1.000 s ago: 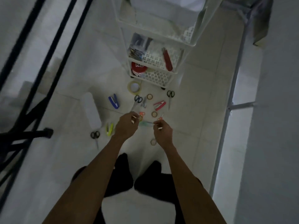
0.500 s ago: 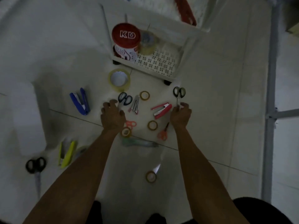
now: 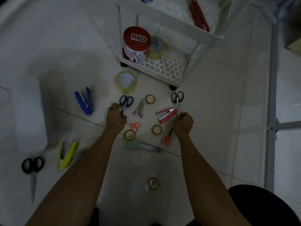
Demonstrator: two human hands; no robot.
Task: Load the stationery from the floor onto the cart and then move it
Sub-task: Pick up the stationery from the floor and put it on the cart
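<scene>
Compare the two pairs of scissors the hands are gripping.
The grey-handled scissors sit beside the big tape roll, blades gripped by the left hand; the green-handled scissors lie by the cart wheel, blades pinched by the right hand. Both have dark handles pointing towards the cart.

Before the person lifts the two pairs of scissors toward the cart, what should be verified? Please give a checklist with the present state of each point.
1. Left hand grips the grey-handled scissors by the blades: ok.
2. Right hand grips the black-green scissors by the blades: ok.
3. Blades of both pairs closed: cannot tell, the hands cover them.
4. Free room on the bottom cart shelf beside the red tub: ok.
5. Pink stapler clear of the right hand: cannot tell, it lies very close.
6. Floor cleared of stationery: not ok; blue stapler, yellow stapler and small tape rolls lie there.
</scene>
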